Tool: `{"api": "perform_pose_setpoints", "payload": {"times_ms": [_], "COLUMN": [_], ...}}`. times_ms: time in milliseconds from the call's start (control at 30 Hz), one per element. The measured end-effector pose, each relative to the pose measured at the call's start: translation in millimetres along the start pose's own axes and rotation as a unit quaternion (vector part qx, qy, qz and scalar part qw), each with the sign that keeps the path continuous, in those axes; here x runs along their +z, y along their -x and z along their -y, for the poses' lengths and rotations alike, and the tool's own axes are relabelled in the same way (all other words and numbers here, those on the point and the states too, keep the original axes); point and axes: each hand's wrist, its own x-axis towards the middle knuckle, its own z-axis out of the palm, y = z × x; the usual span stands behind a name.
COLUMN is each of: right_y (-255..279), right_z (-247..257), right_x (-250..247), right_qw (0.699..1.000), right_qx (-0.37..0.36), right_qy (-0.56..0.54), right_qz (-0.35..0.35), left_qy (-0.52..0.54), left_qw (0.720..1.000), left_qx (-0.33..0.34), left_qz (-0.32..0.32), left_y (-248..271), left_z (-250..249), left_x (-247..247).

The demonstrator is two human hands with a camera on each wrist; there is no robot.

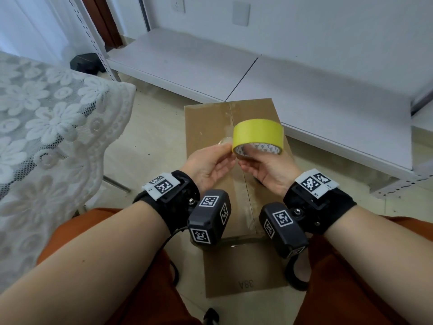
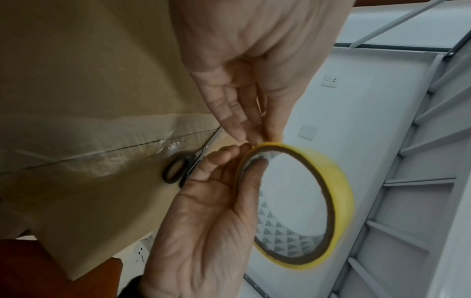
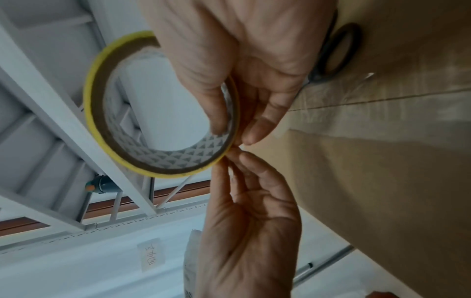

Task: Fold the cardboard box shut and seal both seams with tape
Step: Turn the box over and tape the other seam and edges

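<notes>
The brown cardboard box (image 1: pixel 210 123) lies on the floor between my knees, its top flaps folded flat, with old clear tape residue along the centre seam (image 2: pixel 107 153). Above it my right hand (image 1: pixel 243 158) grips a yellow tape roll (image 1: pixel 257 134), thumb inside the core (image 3: pixel 216 121) and fingers outside. My left hand (image 1: pixel 226 150) pinches at the roll's near rim (image 2: pixel 254 141) with thumb and fingertips; I cannot make out whether a loose end is between them. Black-handled scissors (image 2: pixel 175 169) lie on the box top under my right hand.
A lace-covered table (image 1: pixel 46 125) stands close on the left. White shelf boards (image 1: pixel 304 90) run behind and to the right of the box, with a metal upright (image 1: pixel 98 43) at the back left. The box's front face (image 1: pixel 246 273) is near my orange-clad legs.
</notes>
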Motion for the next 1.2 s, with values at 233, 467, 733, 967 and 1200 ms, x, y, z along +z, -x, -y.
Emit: {"api": "perform_pose_setpoints", "payload": {"times_ms": [233, 467, 733, 967, 1200], "right_y": [10, 43, 60, 69, 74], "right_z": [-18, -56, -68, -84, -89], "right_x": [-7, -12, -16, -22, -18], "right_qw": [0.998, 0.988, 0.978, 0.986, 0.989], "right_qx": [0.036, 0.069, 0.097, 0.063, 0.055], "right_qy": [-0.058, -0.134, -0.175, -0.124, -0.051], "right_qz": [0.002, -0.034, -0.065, -0.092, -0.125], "left_qy": [-0.015, -0.024, -0.014, -0.028, -0.058], "left_qw": [0.999, 0.998, 0.998, 0.998, 0.992], "left_qx": [-0.039, -0.064, -0.061, -0.03, 0.056], "left_qz": [-0.012, 0.011, 0.004, -0.049, -0.094], "left_y": [13, 30, 43, 50, 62], "left_z": [24, 51, 61, 81, 92], "left_x": [-12, -38, -67, -79, -80]}}
